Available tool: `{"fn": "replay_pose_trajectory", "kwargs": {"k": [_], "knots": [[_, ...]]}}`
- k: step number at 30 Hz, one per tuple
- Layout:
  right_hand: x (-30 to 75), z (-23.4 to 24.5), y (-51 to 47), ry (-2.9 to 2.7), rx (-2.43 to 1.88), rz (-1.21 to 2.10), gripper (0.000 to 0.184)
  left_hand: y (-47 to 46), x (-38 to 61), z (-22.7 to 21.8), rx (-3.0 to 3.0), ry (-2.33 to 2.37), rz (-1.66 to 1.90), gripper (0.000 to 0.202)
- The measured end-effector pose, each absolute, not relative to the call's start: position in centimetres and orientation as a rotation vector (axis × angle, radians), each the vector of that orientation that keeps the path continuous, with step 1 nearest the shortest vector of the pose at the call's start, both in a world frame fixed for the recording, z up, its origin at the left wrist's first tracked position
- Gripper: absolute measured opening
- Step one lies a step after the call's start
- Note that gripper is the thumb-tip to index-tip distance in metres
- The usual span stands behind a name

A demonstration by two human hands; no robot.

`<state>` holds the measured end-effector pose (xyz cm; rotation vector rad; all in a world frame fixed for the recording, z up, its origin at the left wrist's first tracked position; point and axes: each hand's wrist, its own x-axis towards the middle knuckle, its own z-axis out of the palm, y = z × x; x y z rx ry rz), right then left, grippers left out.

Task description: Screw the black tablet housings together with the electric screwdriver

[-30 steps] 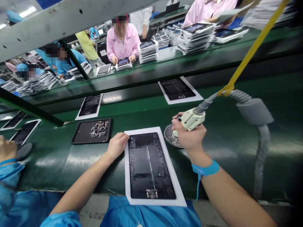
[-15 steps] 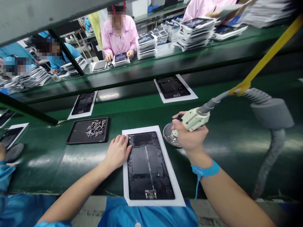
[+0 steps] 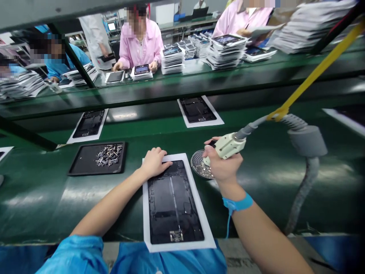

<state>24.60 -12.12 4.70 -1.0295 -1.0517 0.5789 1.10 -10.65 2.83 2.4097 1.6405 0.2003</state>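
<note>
My left hand [image 3: 155, 163] lies flat over the top left corner of a black tablet housing [image 3: 174, 205], fingers stretched and thumb apart, with nothing held. The housing rests on a white sheet [image 3: 209, 243] at the bench's front edge, with a small circuit board [image 3: 176, 236] at its near end. My right hand [image 3: 226, 165] is wrapped round a pale green electric screwdriver [image 3: 230, 145]. The driver's nose points down over a round perforated dish [image 3: 196, 158] of small screws; its tip is hidden. A blue wrist strap [image 3: 238, 203] circles my right wrist.
A black tray [image 3: 82, 160] with a pile of screw-like metal parts [image 3: 109, 155] stands left. Two more housings [image 3: 89, 123] [image 3: 198, 109] lie on sheets beyond. The driver's grey cable [image 3: 308, 140] hangs from a yellow strap [image 3: 319, 76]. Co-workers sit behind a green rail [image 3: 148, 89].
My left hand has slid from the housing's left edge onto its top corner. My right hand keeps the screwdriver over the dish. The view has shifted a little to the right.
</note>
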Motion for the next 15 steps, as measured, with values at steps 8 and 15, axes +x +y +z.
{"fn": "replay_pose_trajectory", "kwargs": {"k": [8,15], "knots": [[24.4,5.0,-12.5,-1.120,-0.979,0.597,0.026,-9.5,2.8,2.3,2.281,1.453,0.291,0.021],[24.2,4.5,-12.5,-1.160,-0.959,0.599,0.030,-10.4,-0.3,2.3,2.370,1.464,0.544,0.017]]}}
